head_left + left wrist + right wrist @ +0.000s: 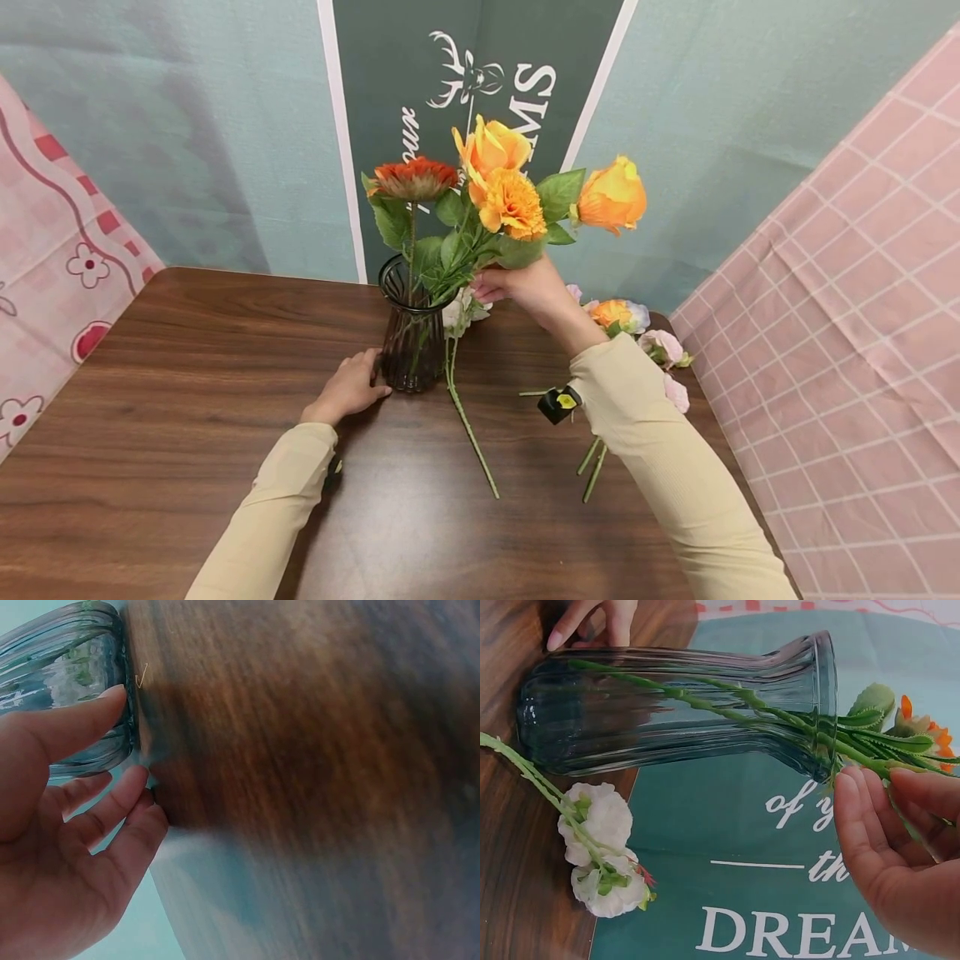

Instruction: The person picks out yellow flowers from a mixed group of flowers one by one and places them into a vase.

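A dark ribbed glass vase stands upright on the table, with several stems inside. Above its mouth rise a red-orange flower, an orange carnation and two orange roses. My left hand is at the vase's lower left side; the left wrist view shows its thumb across the glass and the other fingers loosely bent beside it. Just outside the rim, my right hand pinches a green flower stem between thumb and fingers. Leaves and petals partly cover this hand in the head view.
A white flower lies by the vase, its long stem pointing toward me. Pink flowers and another orange flower lie at the right, partly behind my right forearm. Cloth backdrops border the table.
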Available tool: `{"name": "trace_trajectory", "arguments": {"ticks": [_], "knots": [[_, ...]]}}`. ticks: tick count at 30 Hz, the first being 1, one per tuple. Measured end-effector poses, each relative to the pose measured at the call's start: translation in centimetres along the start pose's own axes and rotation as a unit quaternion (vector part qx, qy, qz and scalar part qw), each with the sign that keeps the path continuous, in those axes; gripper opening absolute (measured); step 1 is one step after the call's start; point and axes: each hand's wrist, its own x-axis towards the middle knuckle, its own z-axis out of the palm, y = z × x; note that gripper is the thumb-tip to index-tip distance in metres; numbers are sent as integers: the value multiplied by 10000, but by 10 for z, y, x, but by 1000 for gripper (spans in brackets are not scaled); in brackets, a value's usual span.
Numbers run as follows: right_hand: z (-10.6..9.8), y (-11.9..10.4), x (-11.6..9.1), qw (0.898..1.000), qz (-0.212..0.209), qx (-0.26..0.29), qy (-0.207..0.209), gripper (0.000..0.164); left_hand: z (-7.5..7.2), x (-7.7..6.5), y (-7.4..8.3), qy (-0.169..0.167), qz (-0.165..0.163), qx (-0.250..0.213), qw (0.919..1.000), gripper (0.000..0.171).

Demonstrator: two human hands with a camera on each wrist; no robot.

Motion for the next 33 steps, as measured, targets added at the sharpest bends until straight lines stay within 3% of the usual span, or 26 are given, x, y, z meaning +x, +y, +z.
{"name": "trace_trajectory", "arguments": {"ticks": [5, 33], "knots": [[1, -1, -1, 9999, 44, -152, -53, 18, 0, 0, 0, 11, -26, -14, 10000, 64], [2, 5, -1, 9996, -168, 101, -185, 24, -1, 0, 0, -31, -25, -41, 10000, 64]]}}
